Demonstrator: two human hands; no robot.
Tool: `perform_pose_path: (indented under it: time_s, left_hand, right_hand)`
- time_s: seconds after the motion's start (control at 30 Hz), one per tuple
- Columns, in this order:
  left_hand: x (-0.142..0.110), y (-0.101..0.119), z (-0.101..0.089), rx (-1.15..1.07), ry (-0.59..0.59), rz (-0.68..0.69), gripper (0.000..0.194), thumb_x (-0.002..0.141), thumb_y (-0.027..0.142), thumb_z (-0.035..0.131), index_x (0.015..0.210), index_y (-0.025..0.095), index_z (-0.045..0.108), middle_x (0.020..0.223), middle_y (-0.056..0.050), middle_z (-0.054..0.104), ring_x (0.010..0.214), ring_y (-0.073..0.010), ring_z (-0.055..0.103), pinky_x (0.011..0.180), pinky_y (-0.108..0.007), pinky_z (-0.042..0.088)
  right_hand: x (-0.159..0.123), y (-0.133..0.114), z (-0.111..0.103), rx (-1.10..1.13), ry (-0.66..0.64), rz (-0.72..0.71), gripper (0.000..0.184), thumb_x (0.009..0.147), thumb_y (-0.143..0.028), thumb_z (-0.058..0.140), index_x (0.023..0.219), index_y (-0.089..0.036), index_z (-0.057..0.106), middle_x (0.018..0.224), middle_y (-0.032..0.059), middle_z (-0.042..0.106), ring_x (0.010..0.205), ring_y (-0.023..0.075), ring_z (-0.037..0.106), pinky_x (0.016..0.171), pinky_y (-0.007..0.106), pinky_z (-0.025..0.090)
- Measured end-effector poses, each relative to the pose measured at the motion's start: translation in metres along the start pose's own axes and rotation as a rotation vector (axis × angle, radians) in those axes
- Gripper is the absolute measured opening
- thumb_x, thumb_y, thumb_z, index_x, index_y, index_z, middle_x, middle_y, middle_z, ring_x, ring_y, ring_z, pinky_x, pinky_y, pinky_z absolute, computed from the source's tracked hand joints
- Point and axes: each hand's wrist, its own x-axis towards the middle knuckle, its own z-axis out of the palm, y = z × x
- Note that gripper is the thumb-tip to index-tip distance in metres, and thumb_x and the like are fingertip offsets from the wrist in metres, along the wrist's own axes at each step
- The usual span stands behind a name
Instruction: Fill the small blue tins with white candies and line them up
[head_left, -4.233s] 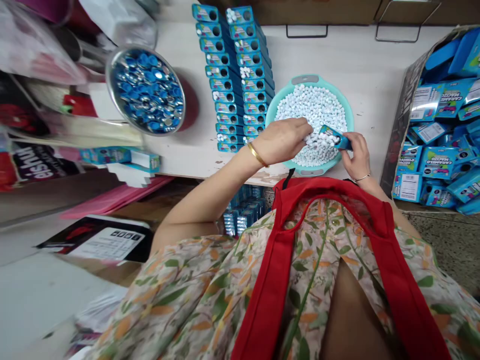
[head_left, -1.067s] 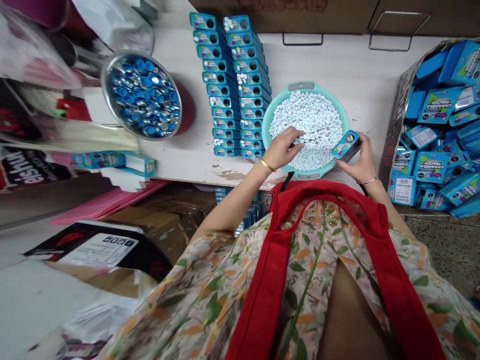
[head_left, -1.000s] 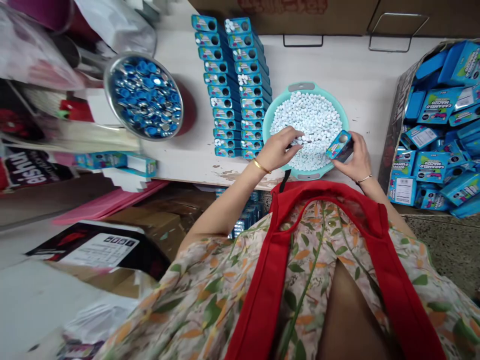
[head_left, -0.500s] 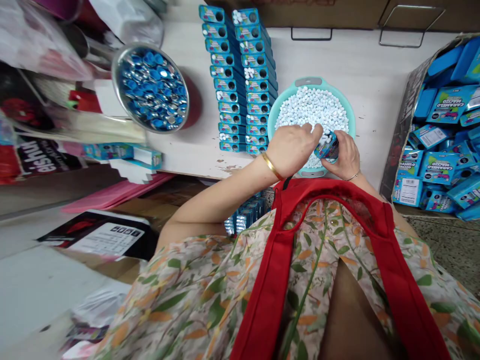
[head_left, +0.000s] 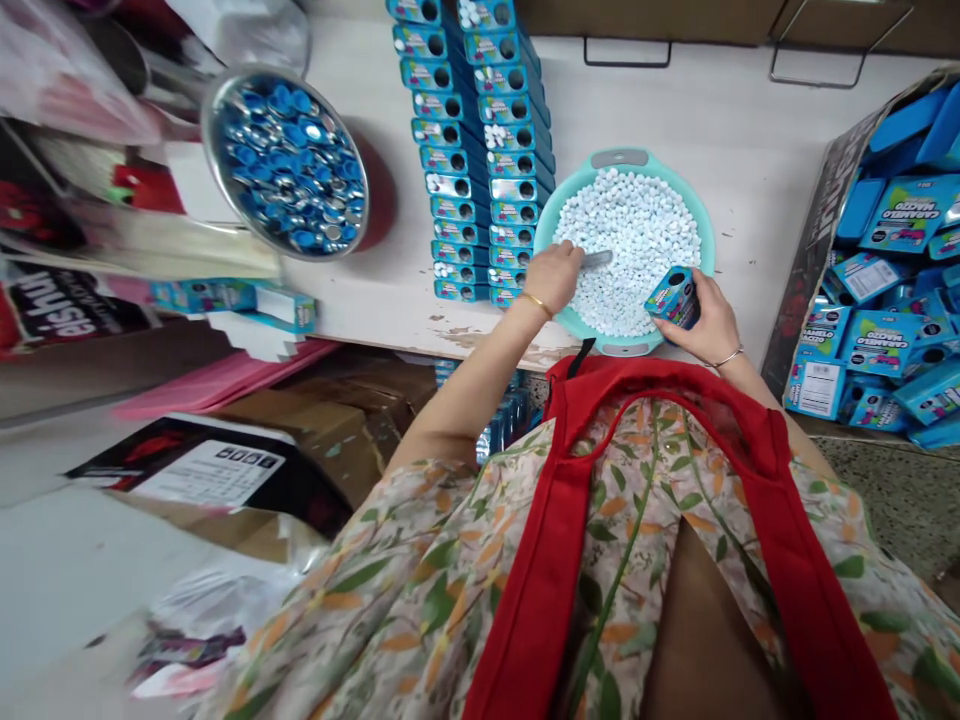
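Note:
A turquoise bowl (head_left: 704,215) full of small pale-blue candies (head_left: 637,220) stands before me. My left hand (head_left: 553,275), wearing a gold bangle, is closed around a small scoop (head_left: 598,259) at the bowl's left side; its grey end lies among the candies. In my right hand (head_left: 711,322), a small blue candy box (head_left: 672,297) is gripped over the bowl's lower right part, tilted. What is inside this box cannot be seen. Left of the bowl stand two rows of similar blue boxes (head_left: 517,165), each with a round hole; white candies show at several holes.
At the left, a steel bowl (head_left: 217,160) holds blue and silver caps. A carton (head_left: 806,220) of blue boxes stands at the right. Wire handles (head_left: 627,64) stick out along the table's back edge. Packaging and plastic bags (head_left: 82,90) crowd the far left.
My left hand has moved left, away from the box and down to the candies with the scoop. The box in my right hand has shifted slightly right and shows more of its side.

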Motion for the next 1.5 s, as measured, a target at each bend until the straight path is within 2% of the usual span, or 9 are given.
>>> perform_pose_path:
  time_s: [0.17, 0.33, 0.47, 0.73, 0.87, 1.07, 1.3, 1.4, 1.5]
  left_hand:
    - [0.047, 0.044, 0.057, -0.219, -0.043, 0.074, 0.042, 0.106, 0.009, 0.041, 0.143, 0.012, 0.06, 0.155, -0.023, 0.063, 0.145, -0.0333, 0.06, 0.121, -0.046, 0.049]
    - [0.067, 0.075, 0.074, -0.439, 0.005, 0.159, 0.055, 0.098, 0.007, 0.044, 0.152, 0.014, 0.054, 0.162, -0.021, 0.06, 0.151, -0.0277, 0.057, 0.129, -0.046, 0.043]
    - [0.047, 0.054, 0.052, -0.469, 0.022, 0.232, 0.047, 0.104, 0.019, 0.047, 0.148, 0.013, 0.057, 0.152, -0.022, 0.066, 0.139, -0.0284, 0.064, 0.122, -0.044, 0.049]
    - [-0.032, 0.006, -0.039, -0.334, 0.094, 0.418, 0.039, 0.106, 0.031, 0.049, 0.139, 0.016, 0.063, 0.132, -0.019, 0.072, 0.124, -0.03, 0.068, 0.11, -0.045, 0.054]
    - [-0.054, 0.019, -0.072, -0.172, 0.057, 0.425, 0.034, 0.105, 0.026, 0.051, 0.134, 0.017, 0.066, 0.129, -0.018, 0.073, 0.123, -0.0316, 0.069, 0.106, -0.046, 0.056]
    - [-0.072, 0.064, -0.108, 0.109, 0.034, 0.302, 0.04, 0.105, 0.015, 0.046, 0.139, 0.014, 0.066, 0.121, -0.02, 0.075, 0.115, -0.0319, 0.074, 0.094, -0.042, 0.059]
    - [-0.082, 0.095, -0.12, 0.133, 0.045, 0.306, 0.057, 0.109, 0.026, 0.047, 0.164, 0.014, 0.047, 0.125, -0.022, 0.075, 0.11, -0.0317, 0.076, 0.09, -0.044, 0.059]
    - [-0.076, 0.078, -0.11, 0.059, 0.083, 0.297, 0.048, 0.108, 0.028, 0.049, 0.155, 0.019, 0.056, 0.118, -0.019, 0.077, 0.11, -0.0324, 0.074, 0.09, -0.045, 0.059]
    - [-0.057, 0.039, -0.082, 0.004, 0.167, 0.204, 0.035, 0.108, 0.023, 0.048, 0.138, 0.023, 0.066, 0.123, -0.017, 0.076, 0.111, -0.0319, 0.072, 0.09, -0.046, 0.059]
  right_hand:
    - [0.001, 0.005, 0.008, 0.362, -0.163, 0.225, 0.095, 0.07, -0.088, 0.083, 0.136, -0.02, 0.072, 0.112, 0.0086, 0.08, 0.101, 0.0306, 0.077, 0.098, 0.053, 0.069]
    - [-0.009, 0.012, 0.011, 0.335, -0.101, 0.131, 0.112, 0.068, -0.089, 0.083, 0.153, -0.019, 0.06, 0.138, 0.0163, 0.075, 0.117, 0.0332, 0.077, 0.101, 0.054, 0.069]
    - [-0.018, 0.018, 0.006, 0.215, 0.0, 0.01, 0.113, 0.075, -0.083, 0.081, 0.162, -0.02, 0.047, 0.155, 0.0227, 0.065, 0.135, 0.038, 0.071, 0.112, 0.06, 0.065]
    - [0.002, 0.0, 0.017, -0.042, 0.079, -0.092, 0.098, 0.083, -0.066, 0.081, 0.161, -0.021, 0.042, 0.157, 0.0225, 0.061, 0.15, 0.0444, 0.06, 0.127, 0.073, 0.052]
    - [0.014, -0.005, 0.028, -0.084, 0.072, -0.172, 0.096, 0.085, -0.064, 0.076, 0.162, -0.02, 0.039, 0.16, 0.0241, 0.058, 0.153, 0.0458, 0.057, 0.13, 0.074, 0.048]
    - [0.015, -0.01, 0.04, -0.102, 0.072, -0.232, 0.089, 0.089, -0.059, 0.071, 0.163, -0.019, 0.042, 0.159, 0.0236, 0.059, 0.155, 0.0457, 0.055, 0.133, 0.073, 0.045]
    - [0.016, -0.005, 0.049, -0.106, 0.078, -0.241, 0.091, 0.09, -0.062, 0.07, 0.165, -0.021, 0.04, 0.161, 0.0222, 0.06, 0.157, 0.0455, 0.055, 0.132, 0.076, 0.046]
    - [0.017, 0.001, 0.049, -0.101, 0.089, -0.23, 0.092, 0.09, -0.062, 0.071, 0.165, -0.02, 0.04, 0.162, 0.023, 0.059, 0.157, 0.0456, 0.055, 0.133, 0.076, 0.046]
    - [0.016, 0.005, 0.043, -0.1, 0.096, -0.193, 0.093, 0.09, -0.064, 0.073, 0.165, -0.021, 0.041, 0.163, 0.0226, 0.058, 0.158, 0.0451, 0.055, 0.134, 0.075, 0.046]
